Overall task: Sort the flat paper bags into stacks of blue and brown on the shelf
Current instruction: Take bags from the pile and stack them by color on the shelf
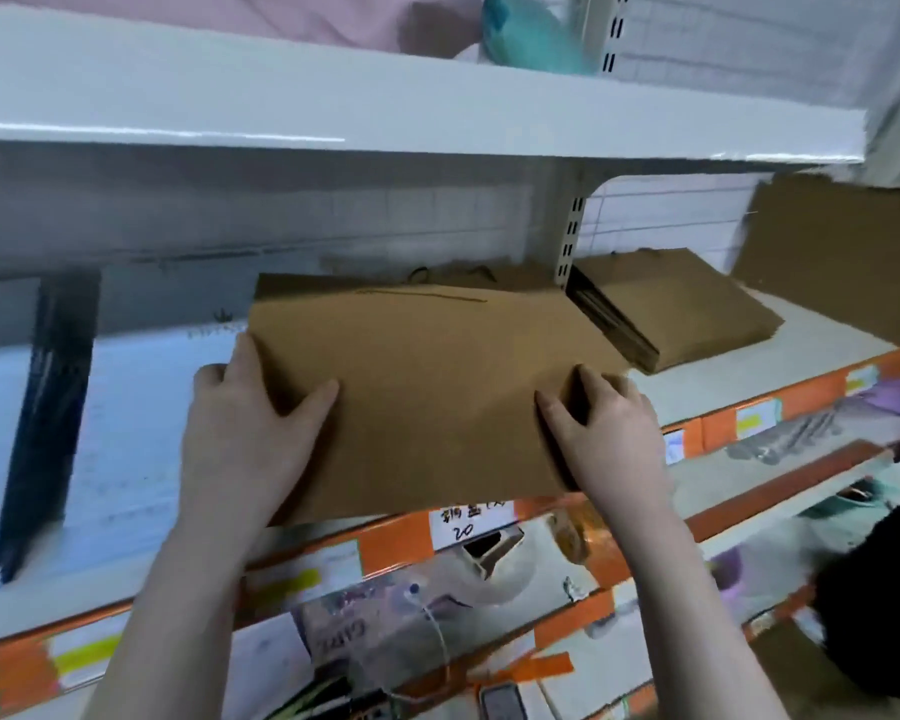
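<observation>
1. Two hands are in view, well apart from each other. The left hand grips the left edge of a flat brown paper bag, thumb on top and fingers curled around the edge.
2. The right hand grips the right part of the same bag, with thumb and fingers bent on its surface.
3. This bag is held flat over the front of the shelf; its near edge passes over the orange price strip. If it is one bag or several pressed together, I cannot tell.
4. One stack of brown bags lies on the shelf to the right, apart from the held bag (the exact number in it cannot be counted).
5. One brown cardboard sheet stands further right.
6. On the left lies one light blue flat stack with one dark bundle across it.
</observation>
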`<state>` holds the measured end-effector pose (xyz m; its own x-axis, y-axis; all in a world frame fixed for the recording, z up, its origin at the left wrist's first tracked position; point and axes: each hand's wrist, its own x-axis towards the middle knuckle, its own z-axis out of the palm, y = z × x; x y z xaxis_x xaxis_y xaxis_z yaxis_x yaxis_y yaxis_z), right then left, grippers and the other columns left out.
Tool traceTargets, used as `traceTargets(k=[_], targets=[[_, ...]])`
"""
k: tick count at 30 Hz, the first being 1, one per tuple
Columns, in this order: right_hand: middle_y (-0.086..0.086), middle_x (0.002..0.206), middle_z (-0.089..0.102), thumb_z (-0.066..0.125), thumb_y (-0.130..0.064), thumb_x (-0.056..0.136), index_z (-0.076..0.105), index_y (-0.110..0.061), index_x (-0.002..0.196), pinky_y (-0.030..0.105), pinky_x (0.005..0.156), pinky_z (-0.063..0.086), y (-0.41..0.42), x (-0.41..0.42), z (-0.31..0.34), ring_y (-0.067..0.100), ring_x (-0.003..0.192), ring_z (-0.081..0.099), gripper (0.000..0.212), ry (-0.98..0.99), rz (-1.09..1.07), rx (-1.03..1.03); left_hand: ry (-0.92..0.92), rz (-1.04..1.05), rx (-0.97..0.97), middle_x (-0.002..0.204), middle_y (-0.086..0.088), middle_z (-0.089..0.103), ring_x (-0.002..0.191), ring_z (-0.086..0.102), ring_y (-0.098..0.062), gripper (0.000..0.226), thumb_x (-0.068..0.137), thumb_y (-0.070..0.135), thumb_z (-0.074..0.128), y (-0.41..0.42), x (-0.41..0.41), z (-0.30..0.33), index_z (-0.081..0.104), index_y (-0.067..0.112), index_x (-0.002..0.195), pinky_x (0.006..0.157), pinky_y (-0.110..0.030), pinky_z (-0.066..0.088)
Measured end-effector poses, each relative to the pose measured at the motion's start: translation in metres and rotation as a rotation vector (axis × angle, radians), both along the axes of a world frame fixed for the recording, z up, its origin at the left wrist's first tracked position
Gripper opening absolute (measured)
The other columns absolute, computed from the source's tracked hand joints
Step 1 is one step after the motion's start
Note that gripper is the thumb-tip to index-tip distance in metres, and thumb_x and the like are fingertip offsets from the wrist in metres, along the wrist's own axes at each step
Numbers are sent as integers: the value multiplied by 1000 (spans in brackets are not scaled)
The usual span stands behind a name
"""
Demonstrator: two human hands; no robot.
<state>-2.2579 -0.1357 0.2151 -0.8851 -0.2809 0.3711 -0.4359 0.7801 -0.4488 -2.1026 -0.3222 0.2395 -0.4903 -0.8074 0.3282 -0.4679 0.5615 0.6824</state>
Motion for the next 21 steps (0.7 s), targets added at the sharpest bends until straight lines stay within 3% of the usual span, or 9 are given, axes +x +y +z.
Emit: traceTargets(k=[2,4,8,12,16,21], targets=[[16,128,52,50,-48,91,50,-12,132,38,99,33,13,-40,0,33,118,43,54,1,77,-4,26,71,3,100,-14,40,106,46,-39,62,82,39,65,22,-30,-5,43,6,129,81,-38,35],[17,126,52,51,-46,91,52,-11,129,40,98,36,26,-78,2,35,116,44,51,-27,148,10,16,127,4,107,-18,45,108,46,-38,65,82,39,65,42,-61,-7,41,5,132,83,-38,36],[12,110,55,50,-45,90,56,-13,105,38,85,42,42,-140,7,32,102,48,36,-58,240,-1,24,167,5,113,-20,49,110,45,-34,68,81,39,66,67,-111,-6,41,4,134,87,-35,35],[11,121,50,49,-43,93,54,-12,117,34,87,36,39,-181,9,29,113,43,40,-87,316,5,-23,247,-20,131,-19,46,122,41,-33,74,84,37,64,75,-146,-7,32,7,144,97,-37,34],[14,136,44,48,-44,93,45,-13,135,36,97,37,25,-208,5,30,123,39,52,-82,364,10,-47,302,-52,134,-18,45,123,41,-34,71,86,37,62,66,-168,-14,33,8,144,101,-42,35],[14,140,38,46,-44,95,36,-13,142,36,102,33,6,-223,-5,29,127,35,57,-90,428,46,-62,368,-87,140,-20,41,128,38,-35,70,88,34,60,49,-184,-25,32,3,144,106,-41,31]])
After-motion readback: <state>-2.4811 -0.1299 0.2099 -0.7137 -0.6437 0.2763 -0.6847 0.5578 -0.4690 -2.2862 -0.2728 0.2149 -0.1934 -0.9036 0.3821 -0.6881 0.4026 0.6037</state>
